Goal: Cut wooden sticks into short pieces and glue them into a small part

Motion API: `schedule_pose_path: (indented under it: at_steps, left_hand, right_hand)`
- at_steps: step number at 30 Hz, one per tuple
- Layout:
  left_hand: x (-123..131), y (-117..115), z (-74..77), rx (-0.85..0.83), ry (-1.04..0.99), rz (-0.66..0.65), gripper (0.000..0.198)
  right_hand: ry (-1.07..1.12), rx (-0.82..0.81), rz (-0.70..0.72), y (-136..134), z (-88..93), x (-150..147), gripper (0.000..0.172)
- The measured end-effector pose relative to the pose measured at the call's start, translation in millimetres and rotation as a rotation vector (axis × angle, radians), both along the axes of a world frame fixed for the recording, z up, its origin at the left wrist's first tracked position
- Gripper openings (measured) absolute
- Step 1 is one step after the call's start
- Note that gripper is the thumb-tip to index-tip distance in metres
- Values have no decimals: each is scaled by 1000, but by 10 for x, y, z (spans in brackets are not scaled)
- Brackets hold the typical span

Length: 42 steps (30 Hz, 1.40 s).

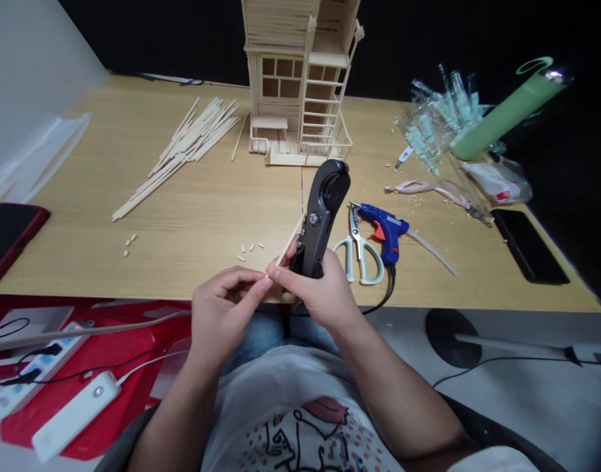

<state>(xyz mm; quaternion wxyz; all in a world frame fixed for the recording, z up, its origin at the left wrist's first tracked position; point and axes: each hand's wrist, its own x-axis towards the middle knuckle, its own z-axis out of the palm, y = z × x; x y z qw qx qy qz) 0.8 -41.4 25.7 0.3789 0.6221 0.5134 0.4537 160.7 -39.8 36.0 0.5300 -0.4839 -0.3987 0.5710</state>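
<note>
My right hand (pixel 320 288) grips the handles of a black cutter tool (pixel 320 216) that stands upright over the table's front edge. My left hand (pixel 226 305) pinches the near end of a thin wooden stick (pixel 288 244), which slants up into the cutter's jaw area. Both hands meet at the stick, just in front of my lap. A tall model house (pixel 300 78) built of wooden sticks stands at the back middle of the table (pixel 192 216). A few short cut stick pieces (pixel 250 249) lie on the table by my left hand.
A pile of long sticks (pixel 182 151) lies back left. White-handled scissors (pixel 359 252) and a blue glue gun (pixel 385 229) lie right of the cutter. A green tube (pixel 501 115), plastic wrappers (pixel 432 124) and a black phone (pixel 529 246) sit far right. Power strips (pixel 59 393) lie lower left.
</note>
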Motion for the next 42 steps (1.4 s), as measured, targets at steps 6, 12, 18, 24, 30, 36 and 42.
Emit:
schedule_pose_path:
  at_steps: [6, 12, 18, 24, 30, 36, 42]
  left_hand:
    - [-104, 37, -12, 62, 59, 62, 11]
    - [-268, 96, 62, 350, 249, 142, 1]
    - [-208, 65, 116, 533, 432, -25, 7]
    - [-215, 16, 168, 639, 573, -107, 8]
    - [-297, -25, 254, 635, 704, -162, 8]
    - [-364, -54, 164, 620, 751, -233, 6]
    - [-358, -122, 49, 648, 809, -263, 8]
  right_hand:
    - [4, 8, 49, -86, 90, 59, 28]
    - [-266, -143, 315, -408, 129, 243, 23]
    - [-475, -152, 343, -540, 169, 250, 27]
    - [-540, -108, 391, -533, 223, 229, 31]
    - [-658, -120, 468, -585, 247, 149, 34]
    - [-689, -114, 459, -629, 81, 57, 30]
    - [-766, -182, 419, -707, -125, -11, 26]
